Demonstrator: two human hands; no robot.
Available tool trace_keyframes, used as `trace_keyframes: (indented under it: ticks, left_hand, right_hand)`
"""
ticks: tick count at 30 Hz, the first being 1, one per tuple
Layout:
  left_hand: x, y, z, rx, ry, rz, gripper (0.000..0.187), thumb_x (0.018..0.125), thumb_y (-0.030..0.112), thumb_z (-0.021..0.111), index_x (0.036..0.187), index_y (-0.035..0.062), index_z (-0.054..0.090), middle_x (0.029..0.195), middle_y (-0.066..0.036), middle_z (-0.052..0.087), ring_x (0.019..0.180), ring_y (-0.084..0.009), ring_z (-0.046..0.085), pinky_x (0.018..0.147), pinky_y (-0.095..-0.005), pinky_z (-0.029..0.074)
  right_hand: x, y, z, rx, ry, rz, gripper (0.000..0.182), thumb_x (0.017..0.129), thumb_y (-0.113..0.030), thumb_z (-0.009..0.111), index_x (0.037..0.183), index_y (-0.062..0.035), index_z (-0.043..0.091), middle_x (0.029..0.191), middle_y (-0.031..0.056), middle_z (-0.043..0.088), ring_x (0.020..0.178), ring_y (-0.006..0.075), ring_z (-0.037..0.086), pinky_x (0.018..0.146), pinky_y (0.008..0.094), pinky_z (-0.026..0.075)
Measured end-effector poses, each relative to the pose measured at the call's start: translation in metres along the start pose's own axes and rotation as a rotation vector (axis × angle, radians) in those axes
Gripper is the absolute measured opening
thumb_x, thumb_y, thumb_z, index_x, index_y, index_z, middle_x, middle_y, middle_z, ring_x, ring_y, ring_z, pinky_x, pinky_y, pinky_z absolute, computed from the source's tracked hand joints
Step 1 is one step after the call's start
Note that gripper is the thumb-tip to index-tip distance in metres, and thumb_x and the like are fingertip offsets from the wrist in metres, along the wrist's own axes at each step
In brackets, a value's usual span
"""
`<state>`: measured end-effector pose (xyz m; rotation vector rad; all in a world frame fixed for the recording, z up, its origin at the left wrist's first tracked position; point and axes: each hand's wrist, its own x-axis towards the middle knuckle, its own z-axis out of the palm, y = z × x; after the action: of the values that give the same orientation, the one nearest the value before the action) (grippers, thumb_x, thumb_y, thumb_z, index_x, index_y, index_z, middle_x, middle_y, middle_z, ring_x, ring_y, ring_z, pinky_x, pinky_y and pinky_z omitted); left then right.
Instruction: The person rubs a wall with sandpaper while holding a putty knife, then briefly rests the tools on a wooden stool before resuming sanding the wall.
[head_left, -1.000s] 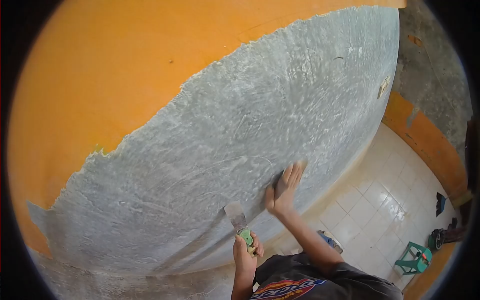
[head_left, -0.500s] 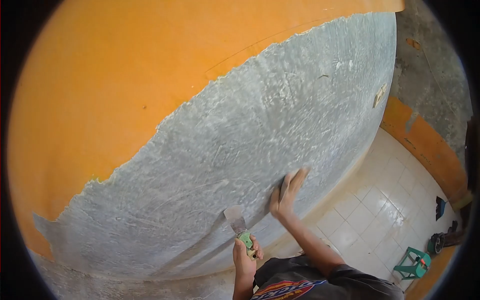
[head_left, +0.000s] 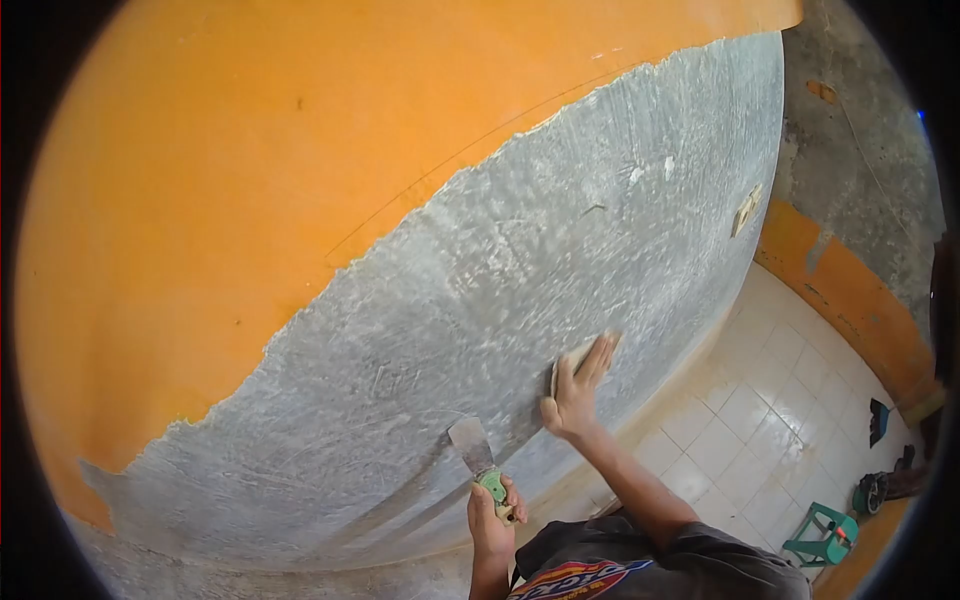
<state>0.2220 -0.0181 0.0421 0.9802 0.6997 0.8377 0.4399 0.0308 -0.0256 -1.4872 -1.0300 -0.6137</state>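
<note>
My left hand (head_left: pixel 495 515) is closed around the green handle of a putty knife (head_left: pixel 470 440). The wide metal blade points up, in front of the grey wall, and casts a long shadow down to the left. Against the wall, my right hand (head_left: pixel 575 395) grips a flat pale pad (head_left: pixel 574 358), like a sanding pad, mostly hidden under its fingers. The bare grey wall (head_left: pixel 420 360) is streaked with whitish scrape marks. Above its ragged edge the wall keeps its orange paint (head_left: pixel 200 220).
A socket plate (head_left: pixel 746 211) sits on the wall at the right. Below are the white floor tiles (head_left: pixel 735 420). A green stool (head_left: pixel 822 535) stands at the lower right, near a dark round object (head_left: pixel 872 490). An orange band (head_left: pixel 840 300) runs along the far wall.
The view has tilted, so the wall appears shifted down and left. My right hand has turned on the wall, and the pale pad under it shows more. My left hand still holds the putty knife.
</note>
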Motion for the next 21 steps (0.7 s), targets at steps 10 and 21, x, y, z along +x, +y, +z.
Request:
trace_keyframes:
  ticks: [10,21]
  left_hand:
    - [0.004,-0.016,0.028,-0.029,0.046,-0.063,0.053,0.094,0.054,0.039,0.099,0.0018,0.049,0.07,-0.005,0.046,0.053,-0.0153,0.046,0.048,-0.0292,0.039]
    - [0.02,-0.027,0.056,0.016,-0.002,-0.045,0.053,0.094,0.054,0.037,0.099,0.003,0.05,0.07,-0.004,0.048,0.052,-0.0156,0.047,0.047,-0.0296,0.038]
  right_hand:
    - [0.066,0.03,-0.02,-0.046,0.123,0.028,0.073,0.082,-0.034,0.052,0.14,0.0034,0.029,0.144,0.0403,0.005,0.134,0.0564,0.001,0.104,0.0662,0.002]
    - [0.188,0.039,-0.075,-0.065,0.09,0.062,0.071,0.082,-0.031,0.054,0.14,0.0024,0.032,0.146,0.0356,0.011,0.137,0.0505,0.008,0.107,0.0618,0.005]
